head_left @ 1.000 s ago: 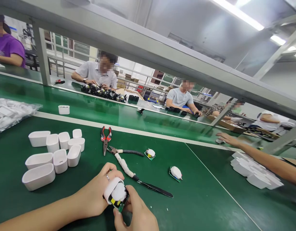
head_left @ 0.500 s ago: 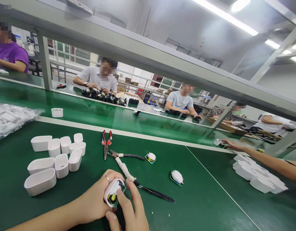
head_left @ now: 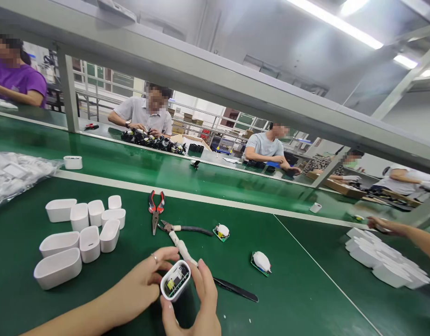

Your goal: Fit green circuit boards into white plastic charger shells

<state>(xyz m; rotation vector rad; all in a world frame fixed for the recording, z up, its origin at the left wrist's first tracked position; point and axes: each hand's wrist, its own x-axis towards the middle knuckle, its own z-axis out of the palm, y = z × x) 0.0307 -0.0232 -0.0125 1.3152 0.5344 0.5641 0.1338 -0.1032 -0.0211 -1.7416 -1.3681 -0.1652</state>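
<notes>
Over the table (head_left: 299,298), the white casing (head_left: 182,292), probably light and stiff around a fragile board (head_left: 177,279), suits holding by its outer walls, pinched by fingers of the right hand (head_left: 200,305); the left hand's (head_left: 142,283) grip is unclear.

From my end of the feed, I can make out no legible text, label, brand, number or sign on anything in view.
</notes>
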